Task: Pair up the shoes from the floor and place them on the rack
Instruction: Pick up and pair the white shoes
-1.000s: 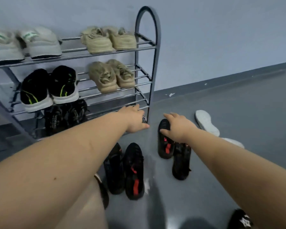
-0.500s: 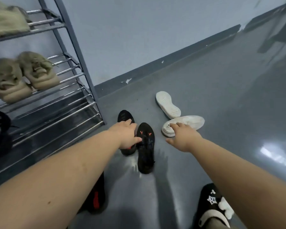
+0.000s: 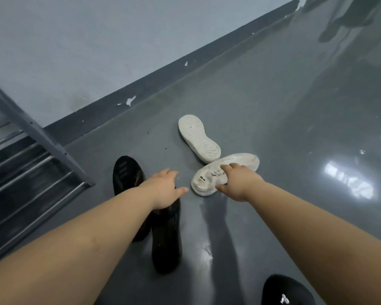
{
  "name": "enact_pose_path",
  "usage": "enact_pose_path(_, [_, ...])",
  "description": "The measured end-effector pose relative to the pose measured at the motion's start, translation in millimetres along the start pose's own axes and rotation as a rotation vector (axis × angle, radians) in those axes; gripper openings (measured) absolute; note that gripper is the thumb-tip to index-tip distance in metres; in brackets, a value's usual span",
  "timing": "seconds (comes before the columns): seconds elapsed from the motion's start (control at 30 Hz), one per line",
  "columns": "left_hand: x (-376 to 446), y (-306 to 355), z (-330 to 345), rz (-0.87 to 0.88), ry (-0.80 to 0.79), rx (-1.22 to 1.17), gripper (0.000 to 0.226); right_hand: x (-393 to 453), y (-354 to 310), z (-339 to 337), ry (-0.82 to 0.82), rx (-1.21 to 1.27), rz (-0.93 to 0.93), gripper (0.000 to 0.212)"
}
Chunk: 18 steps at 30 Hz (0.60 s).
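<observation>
Grey floor point(image 3: 273, 106), rack point(image 3: 31, 172) shelves blurred, right hand point(image 3: 240, 183) on white shoe point(image 3: 209, 179)

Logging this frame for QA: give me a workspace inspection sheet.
Surface: grey glossy floor, glare patches at right.
Job's things: white shoe upright; second white shoe sole up beside it; two black shoes side by side; rack at left edge.
Clutter: black slipper at bottom edge.
Grips: right hand rests on the upright white shoe, grasp unclear; left hand open above the black shoes.
Cables: nothing seen.
Surroundings: pale wall, dark chipped baseboard.
</observation>
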State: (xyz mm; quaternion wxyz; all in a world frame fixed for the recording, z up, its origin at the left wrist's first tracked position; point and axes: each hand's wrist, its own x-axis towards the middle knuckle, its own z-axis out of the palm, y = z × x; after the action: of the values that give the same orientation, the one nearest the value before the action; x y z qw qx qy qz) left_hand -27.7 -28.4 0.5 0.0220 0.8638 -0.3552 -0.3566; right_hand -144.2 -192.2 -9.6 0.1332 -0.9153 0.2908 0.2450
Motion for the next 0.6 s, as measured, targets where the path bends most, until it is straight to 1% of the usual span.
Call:
enact_pose_path(0.1, [42.8,-4.6,1.5,-0.018,0.002,-0.178,0.069,46.3,5.9,0.2,0.007,0.035,0.021,0.064])
enact_pose_path(0.27, [114.9,-15.1,10.3,-0.037,0.0,-0.327,0.066,114.2,14.8,10.5,0.001,0.136,0.099,0.065])
enact_pose_path(0.33, [143.5,-14.5,15.7,-0.055,-0.001,-0.428,0.064,133.4,16.3,16.3,0.015,0.206,0.132,0.069])
enact_pose_path(0.4, [171.8,-10.7,23.7,-0.07,0.005,-0.593,0.061,150.7,18.0,22.2,0.032,0.296,0.175,0.07])
enact_pose_path(0.5, [203.7,0.8,37.8,-0.104,-0.009,-0.932,0.06,171.7,17.4,28.8,0.048,0.48,0.263,0.071])
enact_pose_path(0.6, [218.5,12.4,51.0,-0.115,-0.05,-1.183,0.06,182.3,12.5,30.9,0.102,0.693,0.335,0.065])
